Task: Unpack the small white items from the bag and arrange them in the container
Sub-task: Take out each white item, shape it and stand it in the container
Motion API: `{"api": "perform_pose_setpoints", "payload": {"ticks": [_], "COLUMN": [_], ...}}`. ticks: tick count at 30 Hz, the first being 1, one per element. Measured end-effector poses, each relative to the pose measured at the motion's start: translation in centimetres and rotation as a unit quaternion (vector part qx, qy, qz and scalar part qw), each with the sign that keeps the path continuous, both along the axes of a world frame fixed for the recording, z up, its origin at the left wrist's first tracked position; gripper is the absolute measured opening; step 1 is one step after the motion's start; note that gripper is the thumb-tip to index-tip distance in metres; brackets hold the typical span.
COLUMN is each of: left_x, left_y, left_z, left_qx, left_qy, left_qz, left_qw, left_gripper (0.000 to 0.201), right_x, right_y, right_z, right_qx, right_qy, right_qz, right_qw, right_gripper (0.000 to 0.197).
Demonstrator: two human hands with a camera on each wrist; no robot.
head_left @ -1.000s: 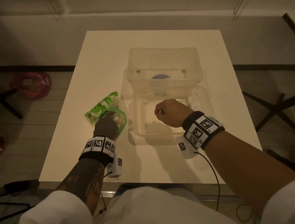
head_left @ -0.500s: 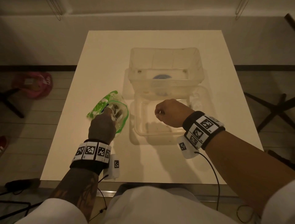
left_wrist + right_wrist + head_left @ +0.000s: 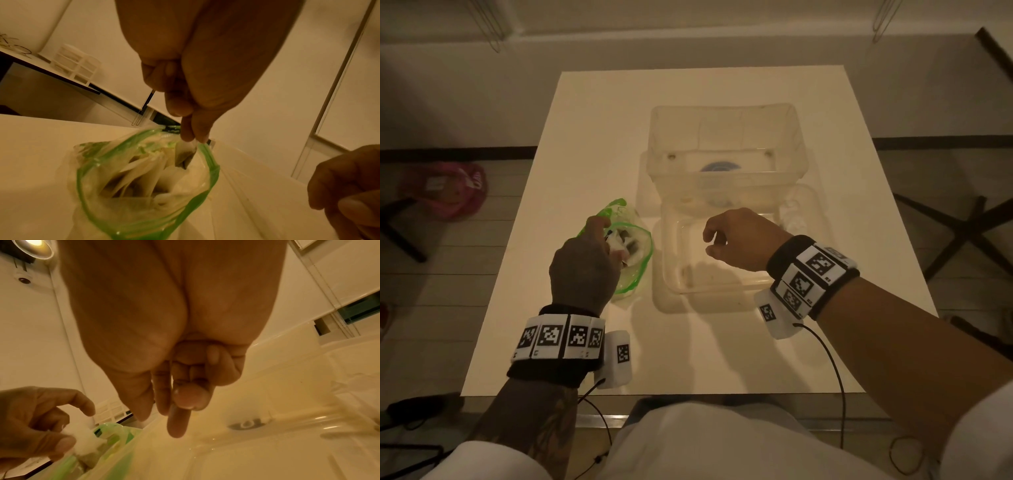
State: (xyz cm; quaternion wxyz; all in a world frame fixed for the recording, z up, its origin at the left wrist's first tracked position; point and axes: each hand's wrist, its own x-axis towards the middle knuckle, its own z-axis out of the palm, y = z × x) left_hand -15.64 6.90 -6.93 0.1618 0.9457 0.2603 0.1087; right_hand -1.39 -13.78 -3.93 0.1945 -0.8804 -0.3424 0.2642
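A clear bag with a green zip rim (image 3: 646, 253) lies open on the white table (image 3: 592, 137), left of a shallow clear container (image 3: 671, 274). Several small white packets (image 3: 144, 175) sit inside the bag. My left hand (image 3: 613, 251) is at the bag's mouth. Its thumb and forefinger (image 3: 192, 136) pinch the top corner of one white packet (image 3: 185, 156), which stands up out of the opening. My right hand (image 3: 710, 241) hovers over the shallow container (image 3: 257, 451). Its fingers (image 3: 176, 426) hang loosely curled and hold nothing.
A taller clear tub (image 3: 726, 144) with a blue disc at its bottom stands just behind the shallow container. A pink bag (image 3: 445, 188) lies on the floor at the left. Dark chair legs (image 3: 962, 226) stand to the right of the table.
My left hand has drawn back toward me from the bag's mouth with a white packet pinched in it. My right hand's fist has loosened over the container.
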Motion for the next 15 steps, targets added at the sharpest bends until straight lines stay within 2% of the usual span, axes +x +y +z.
{"api": "perform_pose_setpoints", "payload": {"ticks": [2,4,6,9,12,15], "left_x": [-0.1,-0.1,0.2,1.0,2.0,3.1], "left_y": [-0.1,-0.5,-0.9,-1.9,-3.2,-4.3], "left_z": [0.7,1.6,2.6,3.9,4.6,4.7], "left_qx": [0.002,-0.056,-0.175,-0.341,-0.418,-0.463], "left_qy": [-0.048,-0.086,-0.085,-0.061,-0.053,-0.062], "left_qz": [-0.026,-0.055,-0.072,-0.095,-0.112,-0.117], "left_qw": [0.999,0.993,0.978,0.933,0.9,0.877], "left_gripper": [0.025,0.013,0.015,0.024,0.03,0.031], "right_x": [-0.1,-0.3,-0.7,-1.3,-1.6,-1.2], "right_y": [-0.1,0.0,0.2,0.7,1.0,0.9], "right_z": [0.3,0.6,0.8,1.2,1.6,1.5], "right_qx": [0.016,0.042,0.077,0.116,0.147,0.17], "right_qy": [-0.004,-0.022,-0.024,-0.004,0.038,0.073], "right_qz": [0.003,0.013,0.014,0.021,0.022,0.005], "right_qw": [1.0,0.999,0.997,0.993,0.988,0.983], "right_gripper": [0.018,0.017,0.016,0.021,0.027,0.023]}}
